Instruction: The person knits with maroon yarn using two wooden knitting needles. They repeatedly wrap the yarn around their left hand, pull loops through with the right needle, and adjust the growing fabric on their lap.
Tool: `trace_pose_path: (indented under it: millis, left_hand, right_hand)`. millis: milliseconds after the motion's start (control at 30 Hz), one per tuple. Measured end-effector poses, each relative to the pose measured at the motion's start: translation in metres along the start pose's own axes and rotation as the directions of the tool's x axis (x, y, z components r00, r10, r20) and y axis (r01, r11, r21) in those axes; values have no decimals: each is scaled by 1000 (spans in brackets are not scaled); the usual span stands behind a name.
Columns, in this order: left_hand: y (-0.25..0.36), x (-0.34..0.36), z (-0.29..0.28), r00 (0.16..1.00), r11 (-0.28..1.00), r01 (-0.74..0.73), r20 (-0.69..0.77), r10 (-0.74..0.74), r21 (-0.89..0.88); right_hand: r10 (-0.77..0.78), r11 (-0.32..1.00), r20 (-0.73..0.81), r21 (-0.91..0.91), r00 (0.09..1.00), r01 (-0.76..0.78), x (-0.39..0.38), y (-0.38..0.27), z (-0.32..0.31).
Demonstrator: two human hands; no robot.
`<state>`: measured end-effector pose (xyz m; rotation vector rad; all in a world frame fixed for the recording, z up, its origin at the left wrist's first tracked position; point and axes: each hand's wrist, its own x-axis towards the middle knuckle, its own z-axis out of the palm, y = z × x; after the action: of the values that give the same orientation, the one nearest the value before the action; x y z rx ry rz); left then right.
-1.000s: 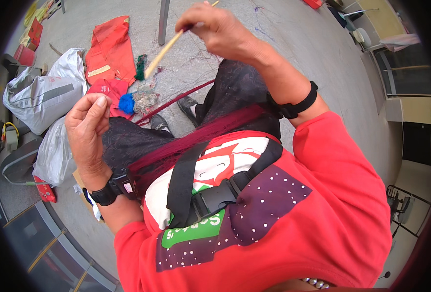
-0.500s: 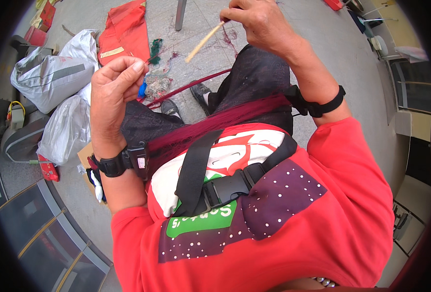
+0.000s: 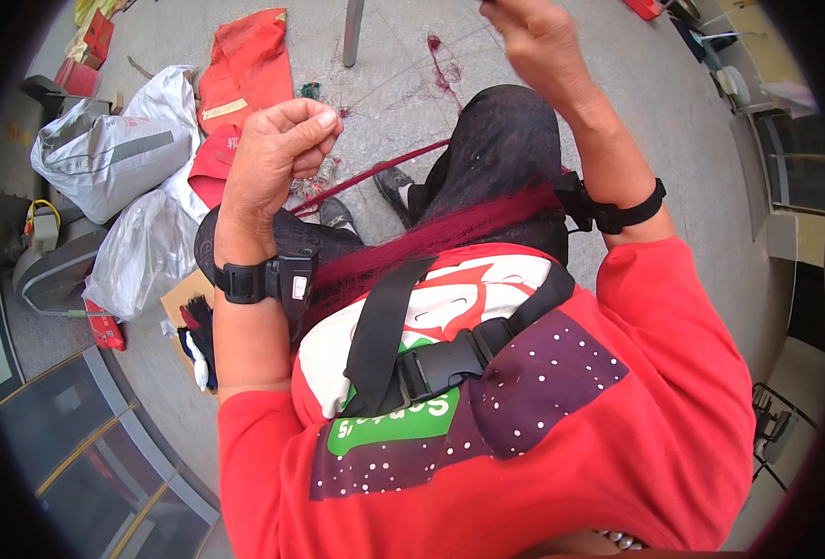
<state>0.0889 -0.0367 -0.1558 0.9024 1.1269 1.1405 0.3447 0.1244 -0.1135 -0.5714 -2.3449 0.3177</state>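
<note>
A skein of maroon yarn [image 3: 468, 222] is stretched across my lap, around my thighs, with a narrower maroon band [image 3: 380, 170] running beyond it between my knees. My left hand [image 3: 282, 154] is raised above my left knee, fingers closed in a pinch; what they hold is too fine to make out. Higher up, my right hand [image 3: 538, 47] reaches the top edge of the view with its fingertips pressed together. A small dark bit shows at those fingertips, and the rest is cut off.
Tangled maroon thread scraps [image 3: 442, 70] lie on the grey floor, with a red cloth [image 3: 245, 65] farther left. White sacks [image 3: 119, 154] and a clear plastic bag [image 3: 142, 252] stand at the left, near a cardboard box [image 3: 186, 293]. A metal leg [image 3: 353, 33] stands ahead.
My left hand has moved right. My right hand has moved up and right, and the pale thin stick it held has gone out of view.
</note>
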Motion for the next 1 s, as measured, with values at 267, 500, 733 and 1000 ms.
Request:
trace_pose_path:
  millis: [267, 500, 733, 1000]
  left_hand:
    - [-10, 11, -6, 998, 1000, -28, 51, 28, -5]
    - [-21, 4, -12, 967, 978, 200, 152, -206, 52]
    - [-29, -25, -52, 979, 968, 199, 6, -202, 153]
    - [-30, -115, -123, 932, 978, 169, -342, -117, 126]
  right_hand:
    - [367, 780, -27, 554, 930, -292, -15, 19, 11]
    - [582, 60, 41, 994, 812, -93, -13, 62, -39]
    - [674, -62, 16, 997, 739, 35, -48, 137, -73]
    - [844, -104, -2, 980, 536, 168, -66, 150, -65]
